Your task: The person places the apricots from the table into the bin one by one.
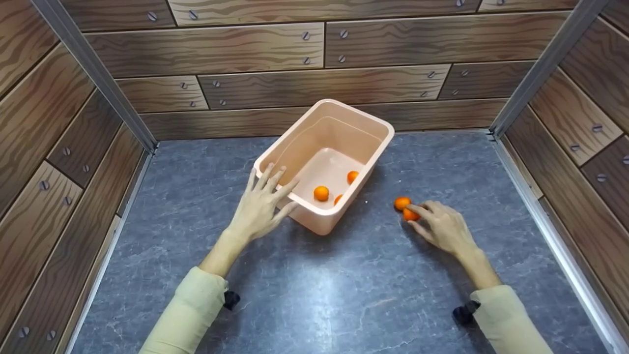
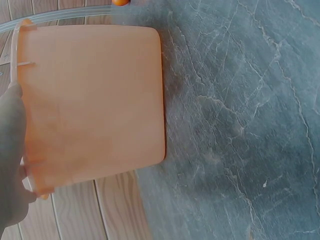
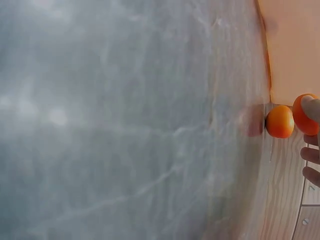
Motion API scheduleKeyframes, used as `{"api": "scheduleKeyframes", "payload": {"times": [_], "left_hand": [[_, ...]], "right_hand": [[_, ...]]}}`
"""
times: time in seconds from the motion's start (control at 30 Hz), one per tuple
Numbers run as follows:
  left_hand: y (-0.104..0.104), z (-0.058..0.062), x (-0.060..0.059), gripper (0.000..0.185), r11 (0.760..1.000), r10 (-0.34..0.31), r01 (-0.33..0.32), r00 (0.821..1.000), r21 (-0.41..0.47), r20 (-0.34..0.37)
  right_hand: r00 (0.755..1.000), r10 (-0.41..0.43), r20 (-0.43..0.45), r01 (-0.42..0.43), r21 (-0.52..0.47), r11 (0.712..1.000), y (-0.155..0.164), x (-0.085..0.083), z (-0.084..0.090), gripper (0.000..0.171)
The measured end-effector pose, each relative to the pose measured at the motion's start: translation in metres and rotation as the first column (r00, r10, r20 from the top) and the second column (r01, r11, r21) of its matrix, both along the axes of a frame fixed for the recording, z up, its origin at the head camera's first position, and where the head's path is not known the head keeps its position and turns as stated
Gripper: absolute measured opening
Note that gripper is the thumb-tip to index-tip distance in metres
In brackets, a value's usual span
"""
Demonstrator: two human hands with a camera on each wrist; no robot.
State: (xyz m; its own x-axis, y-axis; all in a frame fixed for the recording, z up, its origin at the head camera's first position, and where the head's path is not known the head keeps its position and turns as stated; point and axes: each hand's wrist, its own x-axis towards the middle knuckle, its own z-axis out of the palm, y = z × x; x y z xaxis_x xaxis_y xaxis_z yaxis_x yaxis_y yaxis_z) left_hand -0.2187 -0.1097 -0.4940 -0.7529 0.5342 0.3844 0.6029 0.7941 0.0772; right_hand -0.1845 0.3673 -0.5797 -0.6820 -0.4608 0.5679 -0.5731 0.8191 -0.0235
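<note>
A peach-coloured plastic bin stands at an angle on the floor, with small oranges inside, one orange in plain sight and others partly behind the near right wall. My left hand rests on the bin's near left rim, fingers spread and extended over the edge. To the right of the bin, my right hand pinches a small orange between thumb and fingers. Right beside it lies another orange. The right wrist view shows the thumb across the pinched orange, the second orange close by.
Dark blue-grey marbled flooring spreads around the bin. Wood-patterned panels close off the back and both sides, with metal strips along the corners and lower edges. Dark bands show at both cuffs.
</note>
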Motion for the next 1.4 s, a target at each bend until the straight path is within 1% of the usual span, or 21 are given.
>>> {"api": "scheduleKeyframes", "payload": {"times": [0.3, 0.5, 0.73, 0.83, 0.97, 1.1, 1.23, 1.4], "left_hand": [[0.001, -0.001, 0.000, 0.058, 1.000, 0.003, -0.003, 1.000, 0.005, 0.002], [0.001, -0.001, 0.000, 0.058, 1.000, 0.004, -0.004, 1.000, 0.005, -0.002], [0.001, -0.001, 0.000, 0.058, 1.000, 0.004, -0.004, 1.000, 0.003, 0.000], [0.001, -0.001, 0.000, 0.058, 1.000, 0.003, -0.003, 1.000, 0.000, -0.008], [0.000, -0.001, -0.001, 0.058, 1.000, 0.004, -0.004, 1.000, -0.002, -0.014], [0.000, 0.000, 0.000, 0.058, 1.000, 0.007, -0.007, 1.000, -0.003, -0.011], [0.000, 0.000, 0.001, 0.058, 1.000, 0.001, -0.001, 1.000, 0.002, -0.024], [0.000, 0.000, 0.001, 0.057, 1.000, 0.000, 0.000, 1.000, -0.002, -0.027]], "right_hand": [[0.999, 0.018, -0.032, -0.019, -0.041, 0.999, -0.008, -0.003, 0.009, 0.043], [0.998, 0.022, -0.053, -0.024, -0.037, 0.999, -0.015, -0.006, 0.017, 0.047], [0.998, 0.045, -0.053, -0.049, -0.068, 0.997, -0.023, -0.010, 0.029, 0.047], [0.997, 0.055, -0.062, -0.059, -0.058, 0.997, -0.027, -0.014, 0.034, 0.046], [0.992, 0.077, -0.098, -0.082, -0.047, 0.996, -0.034, -0.020, 0.042, 0.047], [0.988, 0.099, -0.114, -0.108, -0.070, 0.992, -0.041, -0.027, 0.054, 0.048], [0.986, 0.117, -0.116, -0.128, -0.099, 0.987, -0.048, -0.033, 0.064, 0.048], [0.980, 0.135, -0.145, -0.152, -0.118, 0.981, -0.055, -0.039, 0.074, 0.047]]}}
